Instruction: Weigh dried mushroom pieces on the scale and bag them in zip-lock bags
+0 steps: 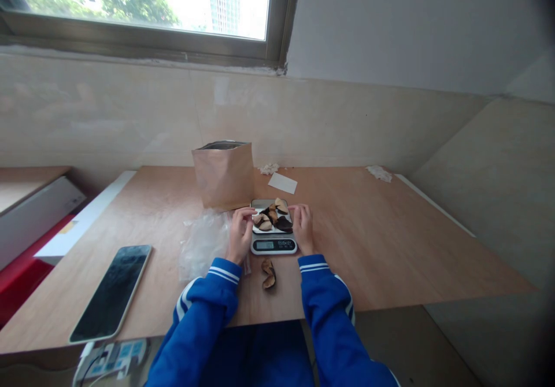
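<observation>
Tabletop (407, 242) runs free rightward — paper bag (224, 176) blocks beyond the left hand (241, 232).

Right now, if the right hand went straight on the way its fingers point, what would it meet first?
The right hand would probably meet the nearest pale piece on the scale tray; depth is unclear.

Cannot read any word, brand or number with certainty anywhere in the frame. Can make out only small dark figures on the grey LCD (266, 245) of the digital kitchen scale (274, 237), just below and left of the middle, and pale marks on the black control panel (286, 245) right beside that LCD, all too tiny to decipher. Can spot a faint marking on the white panel (43, 209) at the left edge, likewise illegible.
</observation>
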Motion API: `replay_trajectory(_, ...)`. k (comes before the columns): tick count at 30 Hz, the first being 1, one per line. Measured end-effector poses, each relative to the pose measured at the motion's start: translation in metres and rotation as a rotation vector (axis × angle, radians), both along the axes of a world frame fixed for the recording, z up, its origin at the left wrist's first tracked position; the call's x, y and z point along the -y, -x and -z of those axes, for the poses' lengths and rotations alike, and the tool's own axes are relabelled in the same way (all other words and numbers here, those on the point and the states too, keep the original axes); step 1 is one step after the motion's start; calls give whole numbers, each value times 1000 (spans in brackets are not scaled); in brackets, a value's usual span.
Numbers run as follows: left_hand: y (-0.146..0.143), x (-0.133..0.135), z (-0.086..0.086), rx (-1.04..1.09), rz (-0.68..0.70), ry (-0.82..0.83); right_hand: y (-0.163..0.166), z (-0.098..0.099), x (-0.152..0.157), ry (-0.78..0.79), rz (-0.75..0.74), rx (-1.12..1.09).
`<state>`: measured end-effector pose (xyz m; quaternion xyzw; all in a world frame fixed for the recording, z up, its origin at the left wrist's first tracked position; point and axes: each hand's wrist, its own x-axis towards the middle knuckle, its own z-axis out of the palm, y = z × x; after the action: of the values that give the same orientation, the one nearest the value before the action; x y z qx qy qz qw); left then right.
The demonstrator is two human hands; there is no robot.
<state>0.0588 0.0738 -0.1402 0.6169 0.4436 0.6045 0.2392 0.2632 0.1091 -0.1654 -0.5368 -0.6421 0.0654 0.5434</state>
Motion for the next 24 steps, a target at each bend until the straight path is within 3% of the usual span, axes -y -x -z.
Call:
replay_trajectory(6,3,44,-36,38,-162,-178,1,-4,2,-4,-30,-1)
replay_trajectory(10,15,65,-44,-65,-265,-76,3,-6,5,6,-68,8)
replay_trajectory(13,31,62,-28,-120,-350,139,5,-8,7,-10,-94,69)
replay_trajectory(15,42,56,-8,-176,-327,211,6,-9,8,-32,-112,112)
replay_trajectory(20,57,52,31,-304,-284,235,8,-11,11,-45,-100,112)
replay_trajectory(24,61,56,37,-328,-246,242,4,-10,11,-66,-41,41)
